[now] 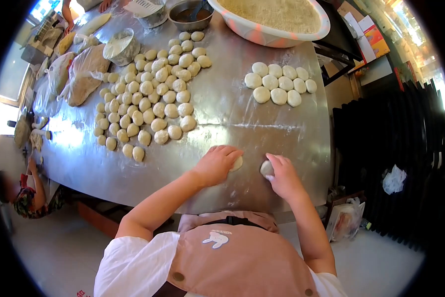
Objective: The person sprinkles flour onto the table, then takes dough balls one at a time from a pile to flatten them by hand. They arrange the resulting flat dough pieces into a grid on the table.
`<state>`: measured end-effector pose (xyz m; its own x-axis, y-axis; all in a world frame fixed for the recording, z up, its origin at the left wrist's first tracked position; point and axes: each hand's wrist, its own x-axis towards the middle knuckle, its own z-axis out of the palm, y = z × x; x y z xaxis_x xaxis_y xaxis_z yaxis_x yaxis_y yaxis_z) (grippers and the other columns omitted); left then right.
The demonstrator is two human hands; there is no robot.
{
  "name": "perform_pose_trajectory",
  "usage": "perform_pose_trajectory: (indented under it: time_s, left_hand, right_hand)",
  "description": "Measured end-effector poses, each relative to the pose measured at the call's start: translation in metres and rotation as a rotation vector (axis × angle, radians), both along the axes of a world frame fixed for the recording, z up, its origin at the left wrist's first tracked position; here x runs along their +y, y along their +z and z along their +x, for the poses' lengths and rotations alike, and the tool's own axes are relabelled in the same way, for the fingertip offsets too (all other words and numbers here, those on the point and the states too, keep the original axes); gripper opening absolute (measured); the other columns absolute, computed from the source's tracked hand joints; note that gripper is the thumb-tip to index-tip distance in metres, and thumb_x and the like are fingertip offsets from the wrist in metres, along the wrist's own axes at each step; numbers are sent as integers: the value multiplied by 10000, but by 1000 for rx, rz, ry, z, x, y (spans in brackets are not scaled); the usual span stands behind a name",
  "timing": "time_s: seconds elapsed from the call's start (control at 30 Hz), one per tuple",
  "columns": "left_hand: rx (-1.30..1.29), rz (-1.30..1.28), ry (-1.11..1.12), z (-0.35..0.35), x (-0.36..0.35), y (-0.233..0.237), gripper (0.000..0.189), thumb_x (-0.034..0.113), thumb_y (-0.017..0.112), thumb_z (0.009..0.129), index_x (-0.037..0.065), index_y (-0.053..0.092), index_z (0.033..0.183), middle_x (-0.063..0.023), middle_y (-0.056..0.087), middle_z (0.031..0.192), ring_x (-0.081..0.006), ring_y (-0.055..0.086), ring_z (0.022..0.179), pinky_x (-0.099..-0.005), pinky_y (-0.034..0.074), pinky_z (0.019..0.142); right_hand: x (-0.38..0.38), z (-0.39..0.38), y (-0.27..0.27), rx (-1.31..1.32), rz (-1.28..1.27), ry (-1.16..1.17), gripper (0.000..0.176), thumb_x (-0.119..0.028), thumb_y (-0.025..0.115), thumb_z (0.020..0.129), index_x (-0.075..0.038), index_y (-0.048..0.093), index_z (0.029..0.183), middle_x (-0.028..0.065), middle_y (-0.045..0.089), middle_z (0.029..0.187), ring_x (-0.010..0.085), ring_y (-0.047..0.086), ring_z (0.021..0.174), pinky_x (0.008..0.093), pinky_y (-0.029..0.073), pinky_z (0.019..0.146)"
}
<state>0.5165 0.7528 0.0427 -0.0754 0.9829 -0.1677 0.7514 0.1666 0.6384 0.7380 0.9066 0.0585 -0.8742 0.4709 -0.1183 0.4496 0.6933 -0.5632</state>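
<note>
My left hand point(217, 164) is curled over a flattened piece of dough point(237, 164) on the metal table point(217, 195); one rounded edge of the dough shows past the fingers. A short way to the right, my right hand point(285, 177) grips a second dough piece point(267, 169), thumb on its near side and fingers over the top. Both pieces look pale and round. Farther left lies a large spread of dough balls point(146, 89). Beyond my right hand, several smooth flattened dough rounds point(279, 82) sit packed together in rows.
A large white basin point(325, 30) of yellowish crumbly filling stands at the far edge. Beside it are a metal bowl point(173, 19) and a floury plastic tub point(129, 47). Plastic-wrapped dough point(86, 74) lies at left. A person point(32, 198) is at the left edge; another's hand point(105, 5) shows beyond.
</note>
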Motion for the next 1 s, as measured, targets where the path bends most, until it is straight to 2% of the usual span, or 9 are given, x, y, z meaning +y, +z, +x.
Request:
perform_pose_trajectory:
  time_s: [0.3, 0.4, 0.47, 0.5, 0.63, 0.73, 0.87, 0.9, 1.0]
  left_hand:
    - [-254, -214, 92, -25, 22, 11, 361, 148, 744, 816, 78, 642, 1155, -165, 646, 1092, -329, 655, 967, -419, 530, 866]
    - [-268, -177, 297, -56, 68, 26, 345, 123, 767, 794, 48, 646, 1108, -154, 716, 1003, -262, 702, 915, -374, 554, 818]
    - [-411, -19, 557, -81, 105, 9, 458, 196, 770, 807, 66, 610, 1216, -165, 709, 993, -290, 693, 900, -388, 547, 817]
    - [-502, 0, 629, -99, 128, -2, 508, 185, 785, 813, 60, 584, 1263, -143, 709, 998, -229, 686, 902, -355, 545, 813]
    - [-553, 224, 869, -149, 207, -42, 481, 174, 798, 811, 26, 626, 1235, -103, 721, 993, -191, 681, 883, -326, 547, 799]
    - [-525, 167, 937, -153, 236, -43, 472, 181, 806, 811, 19, 637, 1220, -102, 724, 993, -181, 682, 880, -315, 547, 800]
    - [-560, 68, 966, -152, 246, -30, 472, 190, 822, 804, 19, 650, 1209, -101, 727, 1003, -170, 682, 882, -310, 550, 794]
    - [-644, 97, 949, -151, 245, -36, 469, 261, 813, 816, 17, 665, 1188, -121, 730, 996, -226, 699, 873, -346, 555, 796]
    - [-225, 60, 756, -156, 239, -44, 431, 276, 769, 879, 16, 654, 1203, -83, 712, 957, -160, 666, 794, -293, 551, 712]
  right_hand:
    - [2, 20, 15, -144, -232, -112, 355, -82, 811, 738, -57, 588, 1014, 159, 607, 990, 377, 596, 916, 451, 499, 813]
    - [15, 20, 10, -99, -261, -281, 339, -70, 800, 767, -51, 590, 1033, 150, 628, 992, 327, 633, 891, 415, 516, 808]
    - [29, 18, 7, -56, -391, -441, 363, -53, 791, 784, -49, 600, 1092, 137, 658, 1014, 265, 656, 896, 377, 530, 800]
    - [36, 17, 5, -35, -454, -522, 376, -44, 786, 792, -47, 605, 1122, 130, 673, 1025, 233, 667, 899, 357, 537, 796]
    - [64, 11, -6, 164, -509, -680, 433, -19, 765, 819, -41, 605, 1220, 104, 701, 1062, 154, 667, 906, 309, 546, 787]
    - [101, 4, -15, 185, -427, -760, 412, -20, 749, 838, -34, 611, 1225, 82, 700, 1040, 130, 662, 905, 289, 543, 784]
    - [165, -18, -61, 593, -386, -915, 392, -75, 719, 913, 19, 551, 1255, 104, 672, 1109, 146, 656, 959, 275, 559, 790]
    - [176, -31, -54, 630, -473, -1011, 401, -86, 712, 925, 31, 535, 1265, 115, 664, 1132, 154, 656, 970, 280, 564, 797]
    - [200, -61, -54, 549, -479, -1111, 501, -175, 746, 912, 48, 512, 1294, 136, 641, 1177, 170, 666, 986, 282, 569, 797]
